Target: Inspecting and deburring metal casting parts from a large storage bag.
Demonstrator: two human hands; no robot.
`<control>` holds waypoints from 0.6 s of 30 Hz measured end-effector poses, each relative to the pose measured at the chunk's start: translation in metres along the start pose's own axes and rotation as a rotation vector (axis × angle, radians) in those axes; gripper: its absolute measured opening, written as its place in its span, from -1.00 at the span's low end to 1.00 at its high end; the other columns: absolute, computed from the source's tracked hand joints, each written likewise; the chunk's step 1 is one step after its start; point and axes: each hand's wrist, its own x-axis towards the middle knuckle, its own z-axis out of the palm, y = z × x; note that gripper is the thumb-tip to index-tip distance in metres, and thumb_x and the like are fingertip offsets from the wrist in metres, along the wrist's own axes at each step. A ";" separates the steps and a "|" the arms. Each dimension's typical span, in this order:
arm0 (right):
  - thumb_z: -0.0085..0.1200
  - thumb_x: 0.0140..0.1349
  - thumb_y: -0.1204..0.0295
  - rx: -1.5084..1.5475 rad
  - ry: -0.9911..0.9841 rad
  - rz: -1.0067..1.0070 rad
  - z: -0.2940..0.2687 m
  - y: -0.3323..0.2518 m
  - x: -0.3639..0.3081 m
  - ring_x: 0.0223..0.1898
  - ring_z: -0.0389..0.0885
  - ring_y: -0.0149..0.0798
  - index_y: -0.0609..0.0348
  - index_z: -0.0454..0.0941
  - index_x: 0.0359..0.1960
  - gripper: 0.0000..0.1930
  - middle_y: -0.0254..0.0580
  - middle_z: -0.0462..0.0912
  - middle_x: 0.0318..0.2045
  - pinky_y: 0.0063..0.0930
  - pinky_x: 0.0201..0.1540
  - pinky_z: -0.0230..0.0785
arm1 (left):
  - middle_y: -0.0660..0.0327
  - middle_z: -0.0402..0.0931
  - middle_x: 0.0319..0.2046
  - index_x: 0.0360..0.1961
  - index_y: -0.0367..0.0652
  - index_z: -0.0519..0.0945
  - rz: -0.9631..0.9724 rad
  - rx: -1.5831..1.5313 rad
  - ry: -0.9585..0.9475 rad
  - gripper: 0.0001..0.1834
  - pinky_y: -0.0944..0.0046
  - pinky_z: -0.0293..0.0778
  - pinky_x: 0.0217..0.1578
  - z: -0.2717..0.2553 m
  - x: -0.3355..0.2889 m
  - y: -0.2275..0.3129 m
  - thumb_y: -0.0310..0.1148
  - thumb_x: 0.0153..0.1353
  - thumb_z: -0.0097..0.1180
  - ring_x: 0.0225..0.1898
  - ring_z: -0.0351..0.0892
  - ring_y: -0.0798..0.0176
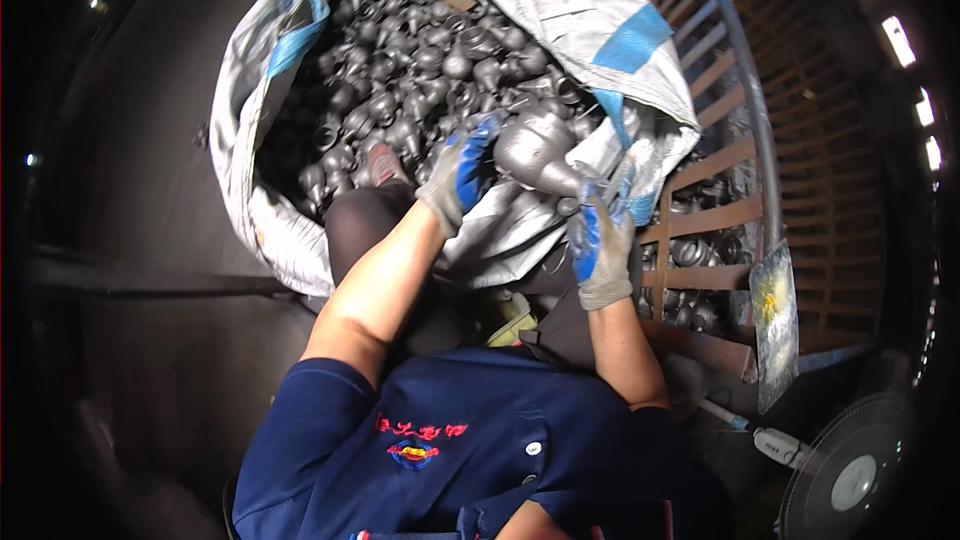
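A grey metal bulb-shaped part (535, 150) with a narrowing neck is held over the near right rim of a big white sack (290, 250). My right hand (603, 250), in a grey glove with a blue palm, is closed at the neck end of this part. Just left of its round body is my left hand (462, 175), gloved alike, with its fingers stretched up and apart; whether they touch the part is hard to tell. Many similar grey metal parts (400, 70) fill the sack in a loose heap.
Right of the sack stands a rusty slatted metal cage (715, 155) with more grey parts inside. A fan (850, 480) is at the lower right. Blue straps (635, 37) cross the sack's rim. My shoe (383, 165) rests at the heap's near edge.
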 end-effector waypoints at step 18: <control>0.00 0.17 0.57 -0.109 -0.122 -0.104 0.019 0.000 -0.011 -0.65 0.36 -0.60 0.29 0.38 -0.01 -0.68 -0.30 0.52 -0.49 -0.77 -0.66 0.18 | 0.17 0.46 -0.09 -0.04 -0.20 0.42 -0.005 -0.267 -0.003 -0.71 0.21 0.52 -0.11 -0.008 0.005 -0.007 -0.28 0.30 -0.12 -0.11 0.51 0.25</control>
